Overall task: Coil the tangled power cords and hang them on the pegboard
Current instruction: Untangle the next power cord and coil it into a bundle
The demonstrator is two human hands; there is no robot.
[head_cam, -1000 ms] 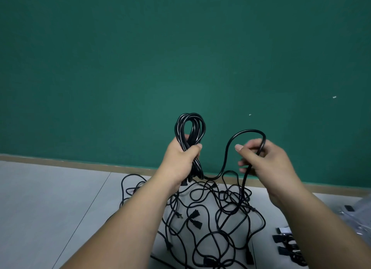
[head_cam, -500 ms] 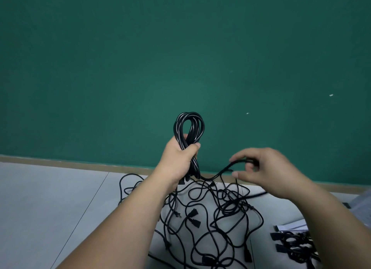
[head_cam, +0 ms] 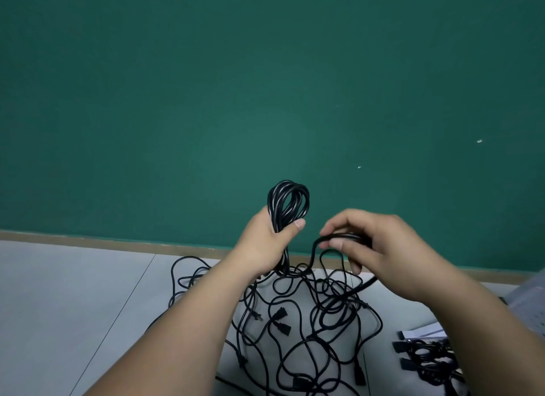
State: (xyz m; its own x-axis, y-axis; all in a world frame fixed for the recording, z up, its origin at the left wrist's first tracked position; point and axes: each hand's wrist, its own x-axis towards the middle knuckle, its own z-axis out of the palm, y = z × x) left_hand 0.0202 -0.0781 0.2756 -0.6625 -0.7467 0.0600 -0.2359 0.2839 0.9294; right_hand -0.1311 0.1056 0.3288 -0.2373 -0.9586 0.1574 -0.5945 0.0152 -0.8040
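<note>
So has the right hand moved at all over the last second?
Yes. The right hand, pinching a loose cord, has dropped slightly toward the baseboard and shifted left, closer to the coil in the left hand.

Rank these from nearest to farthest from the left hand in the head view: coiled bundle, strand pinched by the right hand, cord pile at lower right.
1. Coiled bundle: gripped in the left hand.
2. Strand: just to its right, pinched by the right hand.
3. Cord pile: far off, lower right.
</note>
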